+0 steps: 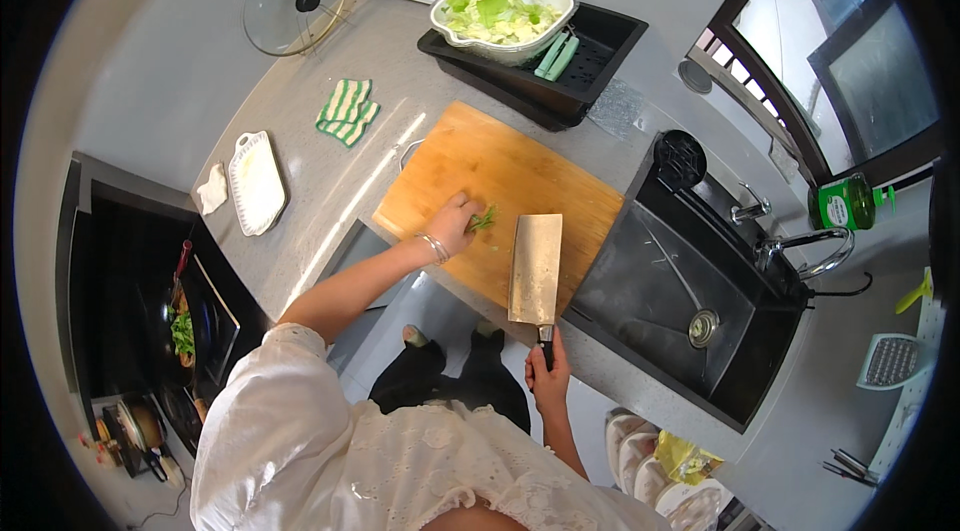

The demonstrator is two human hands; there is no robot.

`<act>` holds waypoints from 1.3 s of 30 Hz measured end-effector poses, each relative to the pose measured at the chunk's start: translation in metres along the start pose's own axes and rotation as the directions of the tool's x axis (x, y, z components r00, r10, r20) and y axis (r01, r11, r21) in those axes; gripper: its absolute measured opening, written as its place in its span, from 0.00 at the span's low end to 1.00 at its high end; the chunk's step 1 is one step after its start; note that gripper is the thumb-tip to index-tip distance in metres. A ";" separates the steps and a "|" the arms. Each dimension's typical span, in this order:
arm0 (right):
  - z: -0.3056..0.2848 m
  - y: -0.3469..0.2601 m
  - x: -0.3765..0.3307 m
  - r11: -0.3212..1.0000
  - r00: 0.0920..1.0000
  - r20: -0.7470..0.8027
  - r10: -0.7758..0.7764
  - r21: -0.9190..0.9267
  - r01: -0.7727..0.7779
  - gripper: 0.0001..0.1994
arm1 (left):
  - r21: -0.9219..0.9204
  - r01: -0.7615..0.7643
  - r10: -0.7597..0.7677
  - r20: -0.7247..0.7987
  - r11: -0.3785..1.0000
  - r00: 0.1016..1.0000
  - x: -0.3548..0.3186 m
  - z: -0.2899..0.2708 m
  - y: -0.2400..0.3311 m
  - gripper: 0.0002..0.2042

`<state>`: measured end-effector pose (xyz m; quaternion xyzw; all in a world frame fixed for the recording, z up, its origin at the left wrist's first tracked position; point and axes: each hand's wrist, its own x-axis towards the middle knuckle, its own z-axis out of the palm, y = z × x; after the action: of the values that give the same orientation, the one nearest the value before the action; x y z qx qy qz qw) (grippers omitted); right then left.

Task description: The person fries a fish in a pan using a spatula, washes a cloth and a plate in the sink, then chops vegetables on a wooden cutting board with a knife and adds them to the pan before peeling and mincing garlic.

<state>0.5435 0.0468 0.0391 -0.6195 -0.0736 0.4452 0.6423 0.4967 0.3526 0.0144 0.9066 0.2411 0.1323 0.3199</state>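
Observation:
A wooden cutting board (455,146) lies on the counter in front of me. Over its left half is my left hand (458,224), fingers curled and closed around a few thin green herb pieces (483,220). Small green bits are scattered on the wood just below them. My right hand (549,373) grips the black handle of a cleaver (536,266) at the board's near edge. The broad blade lies over the right part of the board, pointing away from me, a little right of the herbs.
Right of the board is a black sink (650,306) with a tap (815,249). Behind it, a white colander (500,49) of leafy greens rests on a black tray (610,31). Left are a striped cloth (348,111), a white dish (257,181) and a wok (208,331) holding food.

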 end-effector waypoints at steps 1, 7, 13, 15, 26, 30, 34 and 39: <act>0.003 0.003 0.001 1.000 1.000 0.008 -0.002 -0.002 0.002 0.26 | -0.025 0.070 -0.071 -0.067 0.997 0.995 -0.001 0.001 0.007 0.15; 0.032 0.014 0.011 0.998 0.995 0.086 0.043 0.042 -0.047 0.26 | -0.185 0.152 -0.176 -0.122 0.971 0.977 -0.006 0.018 0.005 0.12; 0.046 0.006 0.023 0.950 0.952 0.269 0.144 0.232 -0.210 0.25 | -0.222 0.218 -0.244 -0.096 0.950 0.965 -0.013 -0.017 0.005 0.10; 0.053 -0.001 0.027 0.947 0.939 0.313 0.145 0.232 -0.223 0.24 | -0.309 0.264 -0.332 -0.194 0.914 0.923 -0.019 -0.054 0.011 0.10; 0.214 -0.070 0.015 0.986 0.705 0.690 0.166 -0.129 -0.106 0.24 | -0.617 0.353 -0.692 -0.483 0.704 0.536 -0.235 -0.106 -0.051 0.08; 0.340 -0.095 -0.031 0.960 0.439 0.866 0.237 -0.277 0.029 0.26 | -0.761 0.298 -0.800 -0.452 0.577 0.394 -0.320 -0.105 -0.049 0.08; 0.447 -0.077 -0.077 0.916 0.223 0.942 0.250 -0.304 0.261 0.26 | -0.761 0.266 -0.802 -0.527 0.592 0.281 -0.374 -0.118 -0.042 0.06; 0.541 0.017 -0.087 0.476 -0.093 0.987 -0.131 0.145 0.867 0.25 | -0.831 0.116 -0.831 -0.516 0.545 0.210 -0.414 -0.123 -0.047 0.06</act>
<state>0.1344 0.3818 0.1841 -0.2633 -0.8280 0.3596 0.3403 0.0801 0.2322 0.0427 0.3759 0.6001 0.5468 0.4468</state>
